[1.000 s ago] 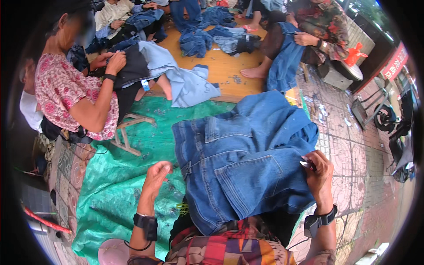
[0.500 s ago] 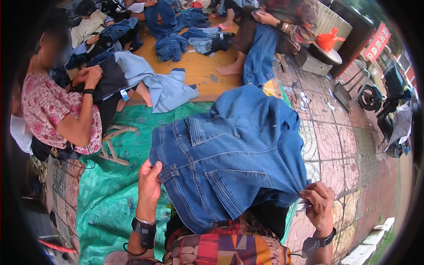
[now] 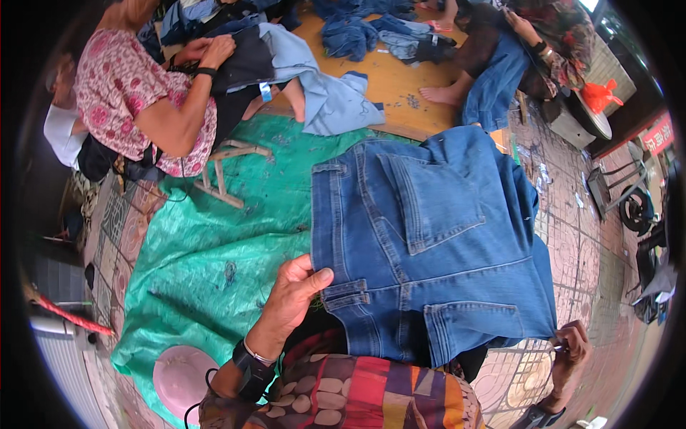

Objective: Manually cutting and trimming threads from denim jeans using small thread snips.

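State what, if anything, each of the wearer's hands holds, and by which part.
The left hand holds blue jeans by the waistband; the right hand is at their lower-right edge, its grip unclear.

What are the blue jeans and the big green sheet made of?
The jeans look like matte denim, with thick seams and stitched pockets. The green sheet is probably thin plastic, slightly shiny, with crisp creases; whether it's woven, I can't tell.

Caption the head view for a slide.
Blue jeans spread between left hand, at the waistband, and right hand, partly above a green tarp.
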Action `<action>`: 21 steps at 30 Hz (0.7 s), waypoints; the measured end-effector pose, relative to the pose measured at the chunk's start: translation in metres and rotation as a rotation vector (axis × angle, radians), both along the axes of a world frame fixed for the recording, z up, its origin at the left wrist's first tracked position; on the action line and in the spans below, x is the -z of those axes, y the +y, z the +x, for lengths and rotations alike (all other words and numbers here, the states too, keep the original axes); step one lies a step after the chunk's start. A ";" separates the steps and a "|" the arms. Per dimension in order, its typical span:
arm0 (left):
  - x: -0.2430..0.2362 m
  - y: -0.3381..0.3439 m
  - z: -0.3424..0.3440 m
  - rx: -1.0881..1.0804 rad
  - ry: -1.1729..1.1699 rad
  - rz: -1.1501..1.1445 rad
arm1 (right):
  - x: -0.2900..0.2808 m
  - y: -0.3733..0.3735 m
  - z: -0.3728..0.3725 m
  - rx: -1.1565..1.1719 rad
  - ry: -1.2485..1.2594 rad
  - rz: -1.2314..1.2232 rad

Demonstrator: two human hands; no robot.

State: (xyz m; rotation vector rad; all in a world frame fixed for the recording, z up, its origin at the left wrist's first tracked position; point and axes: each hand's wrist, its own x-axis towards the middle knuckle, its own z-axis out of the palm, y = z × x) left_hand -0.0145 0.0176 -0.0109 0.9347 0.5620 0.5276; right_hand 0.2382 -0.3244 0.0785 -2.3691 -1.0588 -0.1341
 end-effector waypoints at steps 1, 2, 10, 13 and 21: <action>-0.001 -0.003 -0.002 -0.013 0.005 -0.005 | -0.002 -0.003 0.005 -0.018 -0.032 -0.020; -0.001 -0.005 -0.005 0.013 0.041 0.023 | -0.003 -0.005 0.009 -0.011 -0.038 -0.049; 0.010 -0.017 -0.008 0.065 0.194 0.156 | 0.037 -0.012 0.033 0.051 0.284 -0.097; 0.005 -0.016 -0.009 0.061 0.238 0.288 | 0.029 0.002 0.027 -0.009 0.208 -0.205; -0.004 -0.013 -0.029 0.003 0.313 0.563 | 0.005 0.024 0.014 -0.103 0.238 -0.466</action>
